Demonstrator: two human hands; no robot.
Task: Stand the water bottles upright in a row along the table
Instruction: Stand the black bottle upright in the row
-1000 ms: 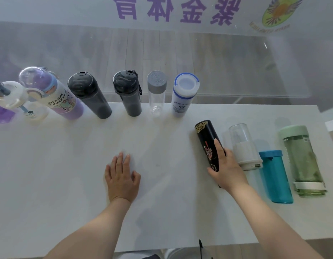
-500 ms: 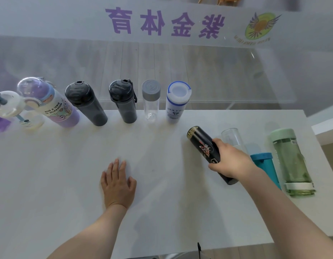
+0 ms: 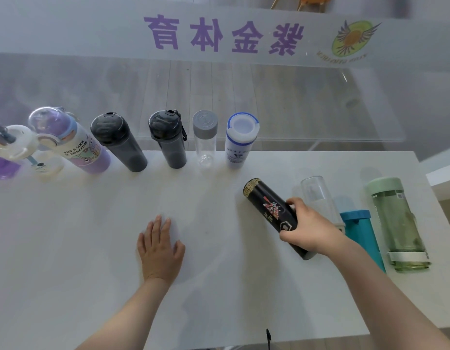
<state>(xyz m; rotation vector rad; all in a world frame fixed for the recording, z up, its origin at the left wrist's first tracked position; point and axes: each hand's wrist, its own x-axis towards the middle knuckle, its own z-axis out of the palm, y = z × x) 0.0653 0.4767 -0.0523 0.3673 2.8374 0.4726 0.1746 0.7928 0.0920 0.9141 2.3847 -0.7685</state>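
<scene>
Head cam: my right hand (image 3: 310,229) wraps the black bottle (image 3: 270,210), tilted, near table's (image 3: 67,248) right. Clear bottle (image 3: 317,195), teal bottle (image 3: 362,231), green bottle (image 3: 398,223) lie beside it. Left hand (image 3: 159,248) flat, holding nothing. Clear grey-capped bottle (image 3: 205,140) in back row looks empty.

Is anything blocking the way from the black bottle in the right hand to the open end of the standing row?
Nothing visible. The right hand grips the black bottle, tilted. The bare table beside the white bottle with the blue rim is free; the lying bottles are further right.
</scene>
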